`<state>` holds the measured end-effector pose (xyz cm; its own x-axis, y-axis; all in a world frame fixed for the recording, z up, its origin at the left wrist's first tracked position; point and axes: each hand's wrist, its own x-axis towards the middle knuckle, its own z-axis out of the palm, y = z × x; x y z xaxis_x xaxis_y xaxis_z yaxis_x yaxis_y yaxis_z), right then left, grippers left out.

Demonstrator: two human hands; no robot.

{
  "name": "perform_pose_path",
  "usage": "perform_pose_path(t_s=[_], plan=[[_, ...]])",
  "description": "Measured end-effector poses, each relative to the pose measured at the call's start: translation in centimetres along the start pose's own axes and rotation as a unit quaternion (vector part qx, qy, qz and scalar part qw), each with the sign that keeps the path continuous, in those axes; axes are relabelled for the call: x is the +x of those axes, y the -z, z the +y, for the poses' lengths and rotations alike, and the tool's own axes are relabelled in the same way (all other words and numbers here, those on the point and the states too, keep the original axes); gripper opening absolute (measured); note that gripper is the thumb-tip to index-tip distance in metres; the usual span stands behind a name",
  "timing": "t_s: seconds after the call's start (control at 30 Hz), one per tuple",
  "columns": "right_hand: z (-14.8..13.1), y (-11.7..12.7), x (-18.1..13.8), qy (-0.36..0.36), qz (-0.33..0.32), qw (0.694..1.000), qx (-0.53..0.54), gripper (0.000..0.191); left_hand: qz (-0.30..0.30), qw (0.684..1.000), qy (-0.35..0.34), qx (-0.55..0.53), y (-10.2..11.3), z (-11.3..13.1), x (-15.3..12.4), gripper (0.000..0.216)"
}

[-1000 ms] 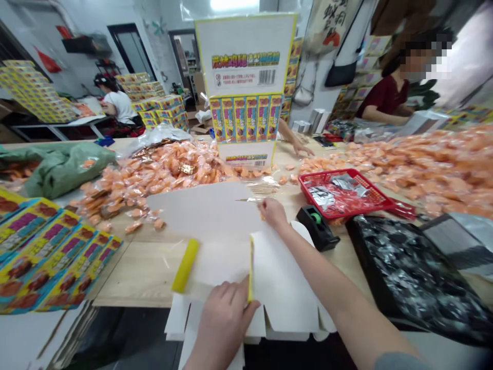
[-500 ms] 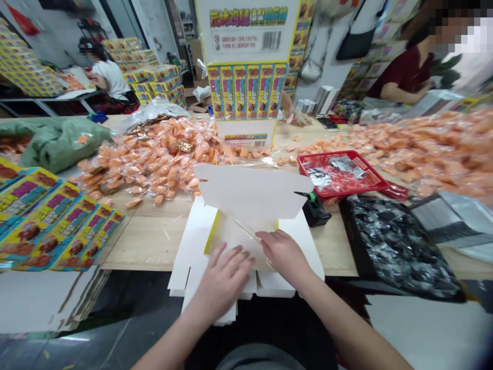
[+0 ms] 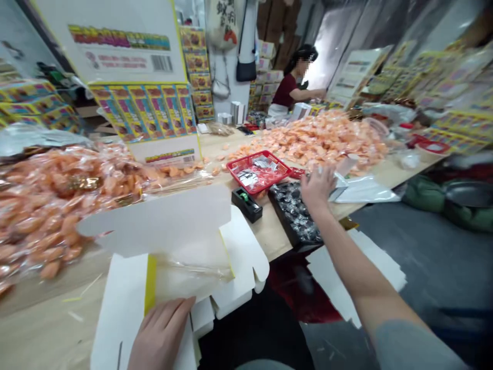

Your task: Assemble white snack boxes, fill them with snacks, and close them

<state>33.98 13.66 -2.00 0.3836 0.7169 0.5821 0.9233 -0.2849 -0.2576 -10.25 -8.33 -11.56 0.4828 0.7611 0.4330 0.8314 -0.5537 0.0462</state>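
An unfolded white cardboard box (image 3: 169, 218) with yellow edges lies on the table, its lid flap raised. Inside it sits a clear plastic film (image 3: 192, 270). My left hand (image 3: 164, 329) rests on the box's near edge, fingers laid flat over it and holding nothing. Out to the right, my right hand (image 3: 319, 186) is stretched over the far end of a black tray (image 3: 292, 208) of clear-wrapped dark pieces. Its fingers are apart and somewhat blurred, beside silver-white plastic bags (image 3: 362, 190). Whether the fingertips touch the bags is hard to make out.
A red basket (image 3: 258, 172) with small packets and a black tape dispenser (image 3: 247, 204) stand between box and tray. Heaps of wrapped orange pieces (image 3: 50, 205) lie at left and back right (image 3: 327, 139). A display carton (image 3: 144, 110) rises behind. A co-worker (image 3: 287, 90) sits beyond.
The view has swung to the right. My right hand has left the plastic film in the box and moved out over the black tray. My left hand stays at the box's near side.
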Motion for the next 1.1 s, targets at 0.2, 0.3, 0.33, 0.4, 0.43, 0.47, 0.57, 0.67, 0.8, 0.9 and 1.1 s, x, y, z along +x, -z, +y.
perform_pose_path(t_s=[0.2, 0.3, 0.33, 0.4, 0.43, 0.47, 0.57, 0.67, 0.8, 0.9, 1.1], plan=[[10.3, -4.3, 7.0, -0.129, -0.228, 0.958, -0.116, 0.035, 0.011, 1.000, -0.025, 0.010, -0.7, 0.0, 1.1, 0.029], [11.2, -4.8, 6.9, -0.120, -0.210, 0.963, -0.115, 0.037, 0.009, 1.000, -0.023, 0.011, -0.7, 0.1, 1.3, 0.026], [11.2, -4.6, 6.8, -0.124, -0.199, 0.965, -0.120, 0.039, 0.007, 1.000, -0.020, 0.010, -0.6, 0.2, 1.4, 0.025], [10.9, -3.8, 6.4, -0.137, -0.128, 0.974, -0.124, 0.042, 0.005, 1.000, -0.004, -0.003, -0.2, 0.5, 1.7, 0.025], [10.3, -2.9, 5.8, -0.132, -0.069, 0.983, -0.108, 0.042, 0.004, 1.000, 0.011, -0.015, 0.2, 0.9, 2.0, 0.028], [9.5, -1.8, 4.9, -0.105, -0.006, 0.992, -0.069, 0.041, 0.005, 0.999, 0.029, -0.030, 0.6, 1.4, 2.6, 0.033], [4.7, 3.1, -0.7, 0.147, 0.054, 0.970, 0.184, 0.027, 0.040, 0.992, 0.084, -0.088, 2.4, 3.4, 5.7, 0.047], [-1.2, 7.5, -7.6, 0.419, -0.136, 0.814, 0.380, 0.013, 0.091, 0.985, 0.061, -0.131, 3.6, 5.2, 9.9, 0.059], [-3.5, 6.5, -10.1, 0.402, -0.274, 0.770, 0.413, 0.022, 0.045, 0.983, -0.064, -0.164, 3.8, 5.6, 12.6, 0.026], [0.8, 1.7, -6.9, 0.212, -0.257, 0.925, 0.183, 0.035, 0.034, 0.991, -0.044, -0.121, 3.9, 4.4, 11.1, 0.010], [8.7, -4.7, -3.3, 0.066, -0.326, 0.931, -0.151, 0.024, -0.072, 0.992, 0.057, 0.085, 3.9, 2.6, 8.0, 0.006]])
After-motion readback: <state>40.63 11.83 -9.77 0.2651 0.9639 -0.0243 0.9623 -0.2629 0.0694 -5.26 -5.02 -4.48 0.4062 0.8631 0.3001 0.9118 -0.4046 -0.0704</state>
